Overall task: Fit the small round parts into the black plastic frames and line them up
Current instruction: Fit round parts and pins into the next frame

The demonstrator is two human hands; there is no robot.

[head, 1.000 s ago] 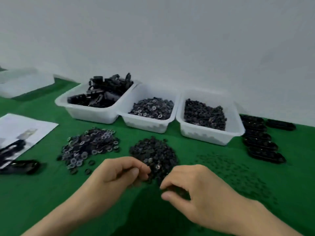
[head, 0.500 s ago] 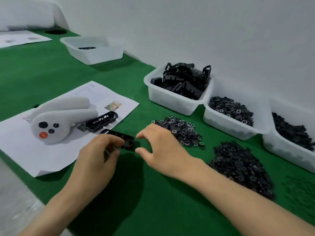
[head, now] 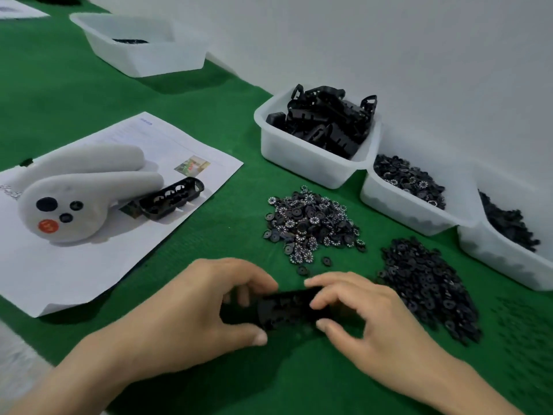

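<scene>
Here, in the head view, a black frame (head: 287, 310) is held low in the middle, over the green cloth (head: 209, 85). Its left end is gripped by the left hand (head: 191, 307) — the fingers are curled over the far side and the thumb is pressed on the near side. Its right end is pinched by the right hand (head: 368, 319), with the fingers bent over the top and the thumb set on the near edge. The frame is blurred, so what sits in its holes cannot be told. Just behind the hands a pile of round parts (head: 311, 226) with white marks is spread on the cloth, and a darker pile (head: 428, 286) is seen beside the right hand. Further back three white tubs are lined up along the wall: the left tub (head: 299, 157) is filled with more black frames, the middle tub (head: 398, 205) and the right tub (head: 502, 259) with small dark parts. To the left a sheet of paper (head: 59, 277) is laid flat — on it a white gadget (head: 80, 190) with buttons is set, with a second frame (head: 170, 199) just beside it.
</scene>
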